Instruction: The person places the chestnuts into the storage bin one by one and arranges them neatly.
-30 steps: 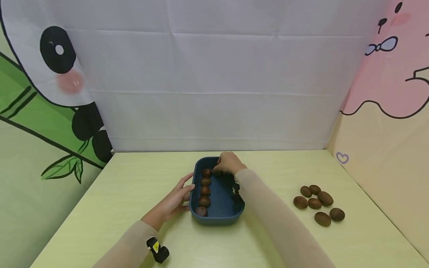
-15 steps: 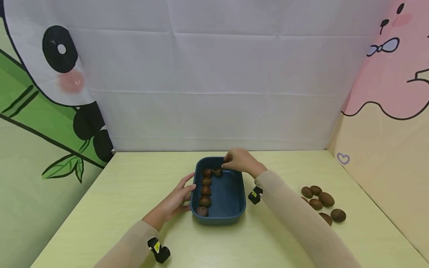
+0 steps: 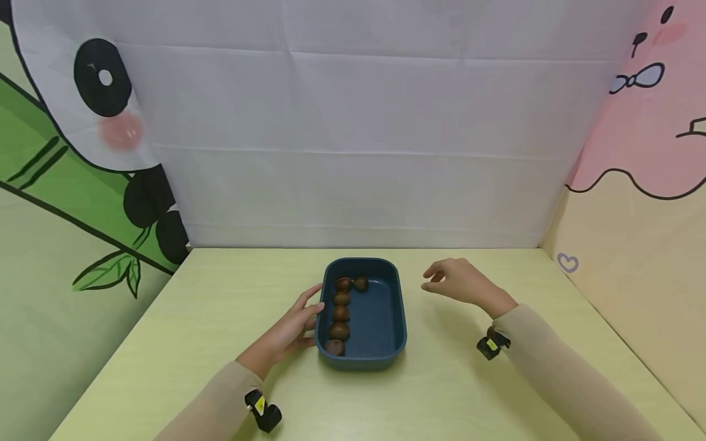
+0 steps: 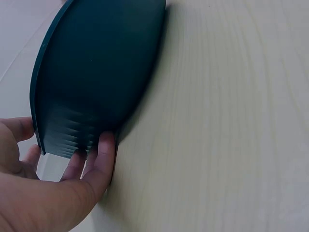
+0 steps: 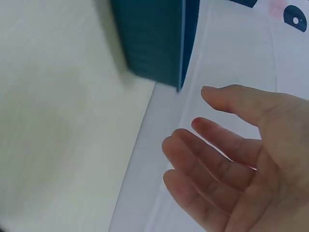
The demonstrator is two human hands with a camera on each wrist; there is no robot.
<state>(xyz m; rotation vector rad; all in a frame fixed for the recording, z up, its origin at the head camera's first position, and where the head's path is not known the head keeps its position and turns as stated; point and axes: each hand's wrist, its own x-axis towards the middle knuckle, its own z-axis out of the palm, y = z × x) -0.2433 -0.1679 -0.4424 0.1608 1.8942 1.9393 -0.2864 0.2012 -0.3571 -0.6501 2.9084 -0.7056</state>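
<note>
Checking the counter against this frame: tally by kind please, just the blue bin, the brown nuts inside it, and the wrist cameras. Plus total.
Bin: 1
Nuts in bin: 6
Wrist cameras: 2
Total: 9

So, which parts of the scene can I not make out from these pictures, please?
Head view: part of the pale wood-grain table, hidden by the beige right sleeve.
Left wrist view: the shiny brown nuts, hidden by the outer wall of the dark blue rectangular box.
Both wrist views: one end of the box, cut off by the top edge.
</note>
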